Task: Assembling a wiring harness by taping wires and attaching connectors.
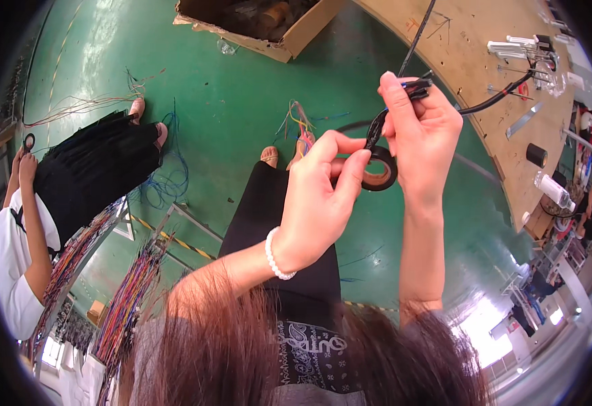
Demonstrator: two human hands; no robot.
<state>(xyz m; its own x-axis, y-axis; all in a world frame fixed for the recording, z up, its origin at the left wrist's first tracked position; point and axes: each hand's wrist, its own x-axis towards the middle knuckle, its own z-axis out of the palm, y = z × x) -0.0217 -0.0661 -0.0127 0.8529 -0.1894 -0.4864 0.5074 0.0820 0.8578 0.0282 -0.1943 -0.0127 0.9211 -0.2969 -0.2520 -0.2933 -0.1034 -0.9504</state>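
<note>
At the centre of the frame, pinching the left edge of a roll of black tape (pixel 391 168) between thumb and forefinger of the left hand (pixel 319 196). Hard to make out just where tape and cable meet, for the fingertips in front. Grasping, slightly above and to the right, a black cable bundle (pixel 376 130) with the thumb and curled fingers of the right hand (pixel 428 128); hidden in part by those fingers, with dark stubs visible past the thumb tip. Cannot tell how many wires inside the black wrapping.

Around the left wrist, a white bead bracelet (pixel 273 256). From behind the right hand toward the upper right, a thick black cable (pixel 499 97), and toward the top edge a thin dark cable (pixel 418 37), cut off there. At upper right, a tan board (pixel 512 139) with upright pins, bent by the lens. At the top, a cardboard box (pixel 316 28), cropped by the edge, with contents too dark to name.

At far left, a co-worker (pixel 96 169) in white top and black skirt, cropped above the arms, with a small black ring-shaped roll (pixel 29 141) at the hands. At lower left, multicoloured wire bundles (pixel 132 287), partly behind loose hair (pixel 411 352) along the lower edge.
</note>
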